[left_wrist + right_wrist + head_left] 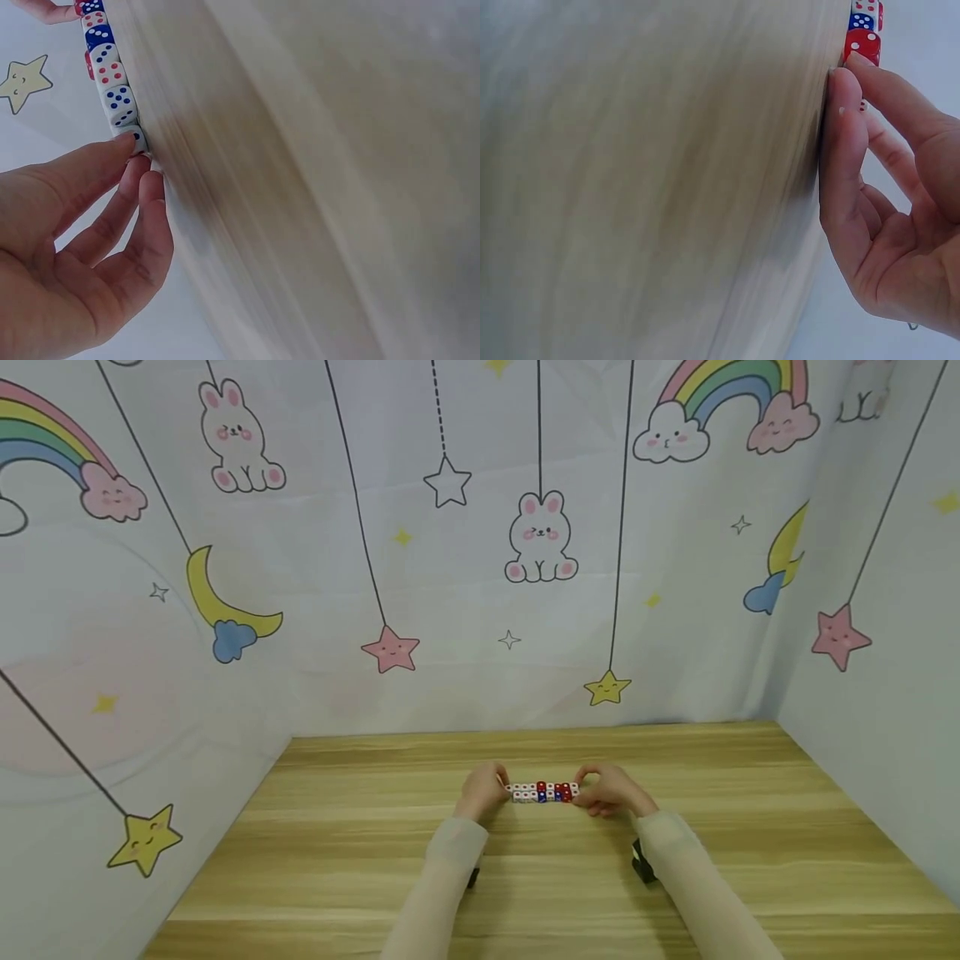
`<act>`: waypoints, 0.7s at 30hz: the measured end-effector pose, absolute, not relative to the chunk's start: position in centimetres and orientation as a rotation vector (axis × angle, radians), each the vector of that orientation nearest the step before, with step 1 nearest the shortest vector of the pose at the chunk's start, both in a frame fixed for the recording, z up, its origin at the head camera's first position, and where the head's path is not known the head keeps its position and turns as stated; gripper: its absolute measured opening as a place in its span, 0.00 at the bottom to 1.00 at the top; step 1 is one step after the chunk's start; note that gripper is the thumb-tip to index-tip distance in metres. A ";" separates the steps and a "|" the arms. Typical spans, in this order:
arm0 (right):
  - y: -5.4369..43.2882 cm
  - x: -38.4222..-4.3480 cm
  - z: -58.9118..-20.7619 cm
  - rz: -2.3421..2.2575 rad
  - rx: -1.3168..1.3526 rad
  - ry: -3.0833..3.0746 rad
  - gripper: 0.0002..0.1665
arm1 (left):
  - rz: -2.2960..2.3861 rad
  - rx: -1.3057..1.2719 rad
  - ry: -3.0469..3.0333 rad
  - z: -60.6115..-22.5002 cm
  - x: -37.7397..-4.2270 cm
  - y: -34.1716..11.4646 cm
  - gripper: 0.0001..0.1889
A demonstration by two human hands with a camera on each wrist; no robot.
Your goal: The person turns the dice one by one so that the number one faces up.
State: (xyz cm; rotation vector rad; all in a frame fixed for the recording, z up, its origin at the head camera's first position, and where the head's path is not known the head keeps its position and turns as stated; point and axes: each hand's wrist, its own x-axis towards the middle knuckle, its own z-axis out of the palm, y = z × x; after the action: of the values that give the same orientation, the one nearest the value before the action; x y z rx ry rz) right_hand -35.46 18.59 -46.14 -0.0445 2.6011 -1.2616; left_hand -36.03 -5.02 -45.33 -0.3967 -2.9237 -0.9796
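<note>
Two tight rows of small dice, white, red and blue, lie one behind or on top of the other, mid-table; which of these, I cannot tell. At their left end, my left hand pinches a white die between thumb and fingertips. My right hand grips the opposite end, its thumb against a red die with a blue die beyond it. Part of a white die shows between the right hand's fingers. The end dice are partly hidden by the fingertips.
The wood-grain table extends around both hands. A white cloth backdrop with printed bunnies, stars and rainbows rises behind the table and along both sides. Dark wrist devices sit under the sleeves.
</note>
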 end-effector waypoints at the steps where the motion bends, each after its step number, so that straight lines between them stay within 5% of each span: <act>1: 18.5 -35.5 -46.2 -1.264 -0.044 2.603 0.15 | -0.978 -0.392 -2.926 -45.3 -36.0 -5.1 0.05; 21: 17.7 -35.1 -45.9 -1.230 -0.072 2.630 0.19 | -1.027 -0.335 -2.942 -44.9 -35.6 -7.1 0.07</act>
State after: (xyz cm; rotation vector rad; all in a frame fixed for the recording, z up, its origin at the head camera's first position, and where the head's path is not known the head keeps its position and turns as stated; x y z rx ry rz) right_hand -35.07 17.68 -45.87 -0.0722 2.6299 -1.2303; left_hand -35.60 -7.13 -44.92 -0.3347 -2.9418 -1.0271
